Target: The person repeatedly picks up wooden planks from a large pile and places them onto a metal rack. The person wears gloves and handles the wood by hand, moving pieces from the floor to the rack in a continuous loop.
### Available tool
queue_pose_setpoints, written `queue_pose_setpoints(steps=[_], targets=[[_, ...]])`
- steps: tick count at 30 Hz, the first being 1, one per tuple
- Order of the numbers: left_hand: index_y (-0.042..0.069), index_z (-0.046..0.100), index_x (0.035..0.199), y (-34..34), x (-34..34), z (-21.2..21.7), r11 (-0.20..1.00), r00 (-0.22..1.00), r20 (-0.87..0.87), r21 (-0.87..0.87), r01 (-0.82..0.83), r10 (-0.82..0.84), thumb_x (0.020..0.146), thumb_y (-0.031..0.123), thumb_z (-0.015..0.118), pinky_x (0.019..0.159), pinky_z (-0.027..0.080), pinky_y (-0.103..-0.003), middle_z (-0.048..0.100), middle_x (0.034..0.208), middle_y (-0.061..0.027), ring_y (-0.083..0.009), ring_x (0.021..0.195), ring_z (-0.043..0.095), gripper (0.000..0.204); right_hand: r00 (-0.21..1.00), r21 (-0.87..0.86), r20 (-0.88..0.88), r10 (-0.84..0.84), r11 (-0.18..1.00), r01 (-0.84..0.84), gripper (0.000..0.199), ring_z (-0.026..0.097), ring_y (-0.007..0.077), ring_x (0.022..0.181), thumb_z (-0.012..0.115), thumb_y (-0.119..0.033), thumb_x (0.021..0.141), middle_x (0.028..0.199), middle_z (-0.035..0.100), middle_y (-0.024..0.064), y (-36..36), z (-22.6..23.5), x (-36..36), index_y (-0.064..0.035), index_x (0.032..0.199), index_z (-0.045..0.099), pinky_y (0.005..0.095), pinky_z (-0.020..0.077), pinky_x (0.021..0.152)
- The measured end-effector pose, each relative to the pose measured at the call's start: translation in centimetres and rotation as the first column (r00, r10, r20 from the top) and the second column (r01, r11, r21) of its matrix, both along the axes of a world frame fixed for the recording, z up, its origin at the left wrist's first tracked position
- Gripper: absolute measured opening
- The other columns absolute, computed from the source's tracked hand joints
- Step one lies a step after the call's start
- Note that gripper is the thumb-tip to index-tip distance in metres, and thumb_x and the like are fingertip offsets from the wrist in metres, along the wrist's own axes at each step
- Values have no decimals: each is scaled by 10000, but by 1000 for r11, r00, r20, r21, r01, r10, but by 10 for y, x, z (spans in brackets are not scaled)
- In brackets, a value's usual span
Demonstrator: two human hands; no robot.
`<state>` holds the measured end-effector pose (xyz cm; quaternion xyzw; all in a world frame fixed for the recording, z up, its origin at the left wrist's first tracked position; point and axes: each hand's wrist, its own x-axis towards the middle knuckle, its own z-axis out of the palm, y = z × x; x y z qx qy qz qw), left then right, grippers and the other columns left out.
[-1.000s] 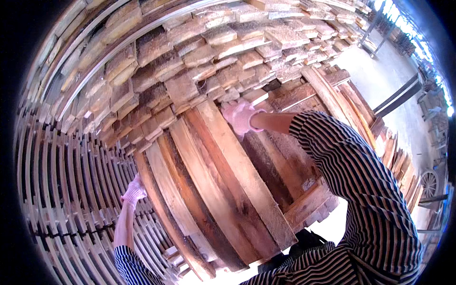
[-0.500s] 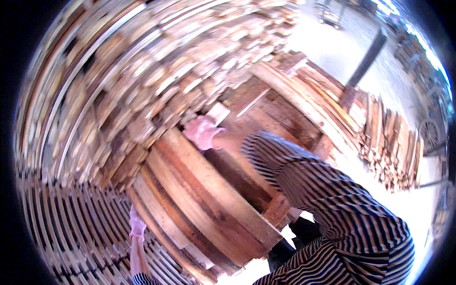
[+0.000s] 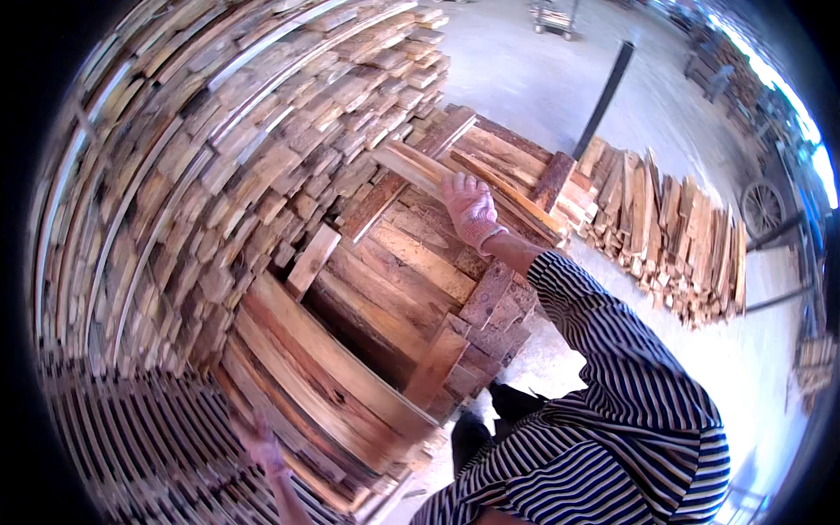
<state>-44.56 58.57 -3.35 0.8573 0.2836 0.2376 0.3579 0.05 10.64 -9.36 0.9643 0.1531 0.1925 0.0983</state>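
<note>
The right hand [image 3: 472,208] is clasping a long, straight, pale-brown board [image 3: 411,167]. The blurred left hand [image 3: 259,442] is hovering beside reddish-streaked planks [image 3: 328,367]; its grip I cannot tell.

Plank [image 3: 409,165]: pale brown, long, narrow. Lies slantwise on the far side, partly hidden along its length. Boards [image 3: 325,383]: several, long, laid flat side by side, near left. Faces cream to reddish brown, dark streaks; near ends uneven.
</note>
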Motion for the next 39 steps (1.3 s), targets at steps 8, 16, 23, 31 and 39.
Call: queue_pose_setpoints(steps=[8,16,23,31,39], targets=[[-9,405,1535,-90,67,-8,907,928,-368,368,204,-60,849,695,697,1187,249,-565,422,1550,-237,-428,1447,365,1026,980,217,-52,193,960,-178,691,592,334,1270,629,-500,949,1355,607,167,29,64,-47,-104,1494,473,491,512,1007],[83,297,1623,-90,64,-18,920,831,-555,338,200,23,791,835,622,1206,83,-625,268,1655,-216,-407,1558,169,1168,818,215,-534,214,970,-114,445,661,414,1181,612,-364,966,1241,667,241,1,85,11,-67,1295,638,544,532,969],[119,252,1651,-88,54,-15,930,789,-612,321,182,57,790,877,558,1207,65,-668,236,1689,-234,-407,1576,186,1187,858,415,-422,292,904,-104,353,677,399,1122,502,-192,995,1252,671,259,1,83,-2,-54,1290,638,537,551,882],[102,271,1637,-93,70,-5,941,799,-601,268,205,-3,782,899,552,1210,35,-678,222,1693,-242,-424,1589,109,1203,639,778,-272,719,555,-294,387,665,395,1125,494,-243,1027,1217,700,217,94,47,-127,-43,1331,627,456,521,1018],[88,267,1642,-103,88,-13,950,853,-521,247,190,-35,799,802,639,1241,34,-613,234,1671,-272,-429,1581,123,1165,626,816,-487,609,573,78,243,675,382,1069,526,-218,978,1092,698,233,223,-19,-210,-51,1034,694,452,534,951]])
